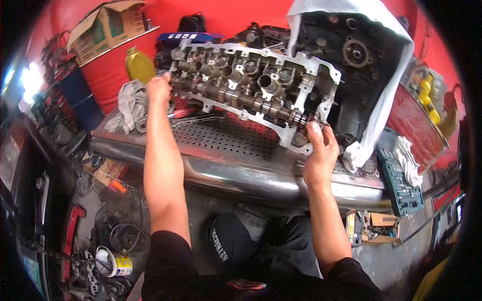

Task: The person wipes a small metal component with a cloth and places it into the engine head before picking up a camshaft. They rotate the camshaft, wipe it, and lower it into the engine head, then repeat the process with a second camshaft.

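Observation:
A metal cylinder head is tilted with its valve side toward me, above the perforated bench top. A camshaft runs along its lower side. My left hand is closed around the left end of the head; its fingertips are partly hidden. At the right end, my right hand grips the corner near the camshaft's end, thumb on top and the other fingers mostly behind. Several long thin tools lie on the bench below the head's left part.
A dark engine block draped with white cloth stands at the right rear. A grey rag and a yellow-green jug are at the left. An open green tool case hangs over the bench's right end. A bucket stands on the floor.

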